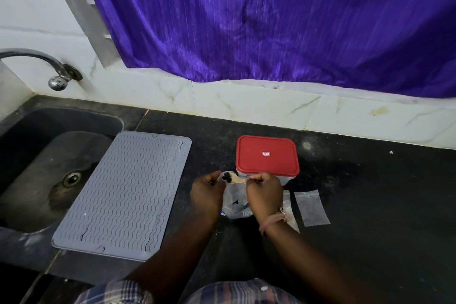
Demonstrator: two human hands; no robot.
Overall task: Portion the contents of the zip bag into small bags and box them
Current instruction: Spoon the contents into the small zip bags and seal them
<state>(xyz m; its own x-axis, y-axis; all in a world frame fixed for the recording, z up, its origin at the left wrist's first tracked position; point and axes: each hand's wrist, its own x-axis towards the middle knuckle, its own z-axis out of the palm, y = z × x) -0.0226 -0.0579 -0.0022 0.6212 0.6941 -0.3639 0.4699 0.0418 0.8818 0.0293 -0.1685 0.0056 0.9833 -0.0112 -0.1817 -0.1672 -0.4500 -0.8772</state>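
On a dark worktop (345,180), a clear zip bag (235,201) is held upright just in front of a red-lidded box (267,155). Its mouth is pinched at one side by the left hand (207,192); a pale spoon (235,179) of dark pieces is pinched by the right hand (265,192). The bag looks light, limp and slippery, best gripped at its rim. An empty small bag (311,207) lies nearby. The lid's label cannot be read.
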